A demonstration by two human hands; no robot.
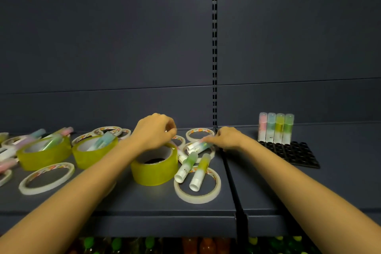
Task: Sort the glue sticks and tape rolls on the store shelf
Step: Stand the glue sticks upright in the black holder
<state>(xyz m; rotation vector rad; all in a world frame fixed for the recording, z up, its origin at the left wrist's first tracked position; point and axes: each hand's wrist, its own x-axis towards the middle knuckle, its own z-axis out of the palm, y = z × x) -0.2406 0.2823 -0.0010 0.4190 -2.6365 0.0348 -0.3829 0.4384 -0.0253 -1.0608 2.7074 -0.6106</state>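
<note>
Glue sticks and tape rolls lie mixed on the dark shelf (144,198). My left hand (153,132) hovers with curled fingers above a wide yellow tape roll (154,168); whether it holds anything is hidden. My right hand (227,138) pinches the coloured end of a lying green-blue glue stick (199,146). Two more glue sticks, green (185,166) and yellow (200,171), lie across a thin white tape roll (196,190). Several glue sticks (276,129) stand upright in a black holder tray (292,153) at the right.
Two more wide yellow tape rolls (44,153) (93,150) with glue sticks lying on them sit at the left, among thin white tape rolls (46,177). A slotted upright (214,47) divides the back panel. Bottles show below the shelf edge.
</note>
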